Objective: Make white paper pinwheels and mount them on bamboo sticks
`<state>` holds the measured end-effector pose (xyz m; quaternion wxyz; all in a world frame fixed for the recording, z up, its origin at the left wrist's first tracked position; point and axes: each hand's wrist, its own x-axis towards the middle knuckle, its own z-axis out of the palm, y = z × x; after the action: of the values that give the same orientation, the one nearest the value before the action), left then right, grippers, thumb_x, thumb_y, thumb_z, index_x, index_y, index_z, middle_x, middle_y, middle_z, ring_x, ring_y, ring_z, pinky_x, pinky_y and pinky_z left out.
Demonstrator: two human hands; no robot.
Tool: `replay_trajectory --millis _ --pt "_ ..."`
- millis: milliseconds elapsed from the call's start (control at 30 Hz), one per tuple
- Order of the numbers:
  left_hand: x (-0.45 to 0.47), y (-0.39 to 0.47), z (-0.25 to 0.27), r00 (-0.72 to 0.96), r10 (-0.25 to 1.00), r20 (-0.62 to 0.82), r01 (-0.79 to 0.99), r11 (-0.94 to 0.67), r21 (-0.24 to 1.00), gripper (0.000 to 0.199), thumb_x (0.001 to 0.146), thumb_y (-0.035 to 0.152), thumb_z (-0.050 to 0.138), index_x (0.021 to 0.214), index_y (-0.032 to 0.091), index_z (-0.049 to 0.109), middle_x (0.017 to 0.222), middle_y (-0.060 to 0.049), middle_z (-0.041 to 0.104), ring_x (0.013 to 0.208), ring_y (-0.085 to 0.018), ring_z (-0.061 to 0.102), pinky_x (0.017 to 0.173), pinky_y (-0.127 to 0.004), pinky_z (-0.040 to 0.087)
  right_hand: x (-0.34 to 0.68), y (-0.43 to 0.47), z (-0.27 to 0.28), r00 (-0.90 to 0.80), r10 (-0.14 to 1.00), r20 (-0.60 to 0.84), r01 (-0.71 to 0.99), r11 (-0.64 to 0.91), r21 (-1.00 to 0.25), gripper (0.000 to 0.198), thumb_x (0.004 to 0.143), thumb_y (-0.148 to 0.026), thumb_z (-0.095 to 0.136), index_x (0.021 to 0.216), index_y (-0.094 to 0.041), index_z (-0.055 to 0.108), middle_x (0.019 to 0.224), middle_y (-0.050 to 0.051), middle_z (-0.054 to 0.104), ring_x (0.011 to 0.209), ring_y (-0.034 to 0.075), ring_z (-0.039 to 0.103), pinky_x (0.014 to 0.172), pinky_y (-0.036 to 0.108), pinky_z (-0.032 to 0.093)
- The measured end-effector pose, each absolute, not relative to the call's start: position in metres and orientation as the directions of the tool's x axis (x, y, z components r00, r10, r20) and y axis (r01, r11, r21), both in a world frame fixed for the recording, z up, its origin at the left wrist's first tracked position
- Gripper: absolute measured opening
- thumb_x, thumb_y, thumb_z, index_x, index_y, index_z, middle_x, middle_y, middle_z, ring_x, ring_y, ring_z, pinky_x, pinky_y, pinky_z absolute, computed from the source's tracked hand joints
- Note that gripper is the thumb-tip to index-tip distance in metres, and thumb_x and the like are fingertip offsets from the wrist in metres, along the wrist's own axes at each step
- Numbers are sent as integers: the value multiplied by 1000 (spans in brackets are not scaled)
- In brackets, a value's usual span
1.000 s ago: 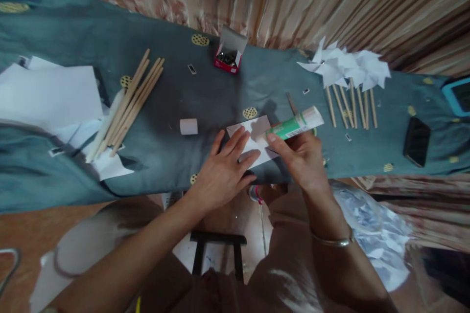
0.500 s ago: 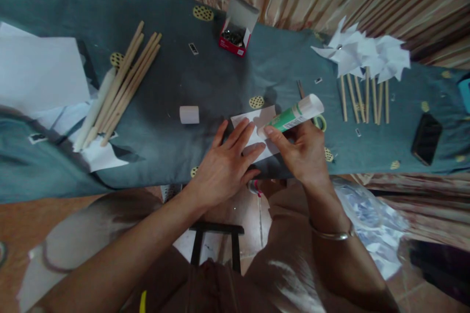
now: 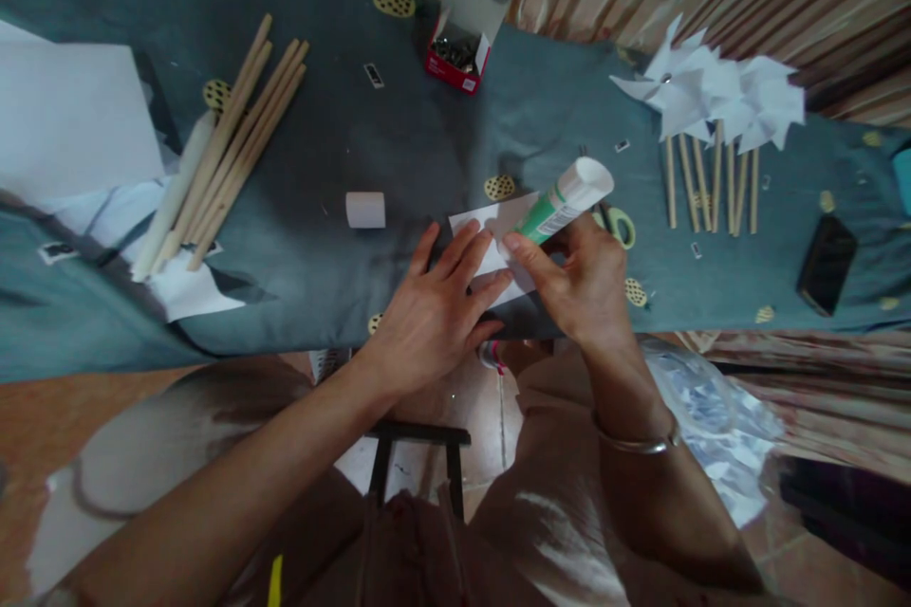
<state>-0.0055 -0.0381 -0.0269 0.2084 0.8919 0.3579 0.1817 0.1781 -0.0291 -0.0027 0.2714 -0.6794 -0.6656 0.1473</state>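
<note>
A glue stick (image 3: 562, 199), green and white, is gripped in my right hand (image 3: 587, 280), tilted with its lower end against a small white paper (image 3: 491, 213). My left hand (image 3: 434, 313) lies with fingers spread on the left part of that paper, pressing it to the table. Both hands cover much of the sheet. To the left of them rests a white cylindrical cap (image 3: 365, 210) on its side. Scissors with pale green handles (image 3: 622, 228) lie just beyond my right hand, partly hidden by it and the glue stick.
A dark green cloth (image 3: 299, 266) covers the table. Several wooden sticks (image 3: 234, 152) and white paper sheets (image 3: 71, 123) are at left. An open red box (image 3: 455, 66) of small metal pieces stands at the back. Paper pinwheels (image 3: 712, 95) and a black phone (image 3: 827, 266) lie at right.
The glue stick's lower end has shifted slightly on the paper, and my right hand has moved a little left with it. My left hand stays pressed on the sheet. The view has shifted slightly.
</note>
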Motion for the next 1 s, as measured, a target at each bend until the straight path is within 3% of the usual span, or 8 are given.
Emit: replay_trajectory --millis 300,500,767,1000 --pt "-5 -37 -27 680 711 177 562 -661 497 44 89 35 67 129 18 60 150 -20 46 146 -38 34 117 -67 24 174 -29 -1 27 983 181 848 73 -525 35 86 -60 61 85 -25 60 68 3 66 61 21 61 59 36 48" --pt "-5 -37 -29 680 707 193 561 -671 485 45 89 36 66 130 19 60 149 -19 47 145 -37 35 117 -67 24 175 -30 0 -11 989 146 868 82 -490 37 88 -61 58 89 -24 61 74 5 68 68 24 63 66 39 49" --pt "-5 -37 -27 686 705 179 566 -672 478 41 90 35 66 128 21 61 151 -17 46 146 -37 33 116 -68 24 176 -33 4 -49 985 164 901 114 -419 44 89 -65 54 85 -22 60 74 6 66 66 23 63 64 38 49" --pt "-6 -37 -26 691 703 167 563 -669 486 40 90 33 66 128 23 61 153 -16 44 146 -38 33 116 -69 22 179 -37 4 -51 982 181 873 132 -469 38 86 -64 59 86 -26 61 72 5 65 67 23 61 67 40 51"
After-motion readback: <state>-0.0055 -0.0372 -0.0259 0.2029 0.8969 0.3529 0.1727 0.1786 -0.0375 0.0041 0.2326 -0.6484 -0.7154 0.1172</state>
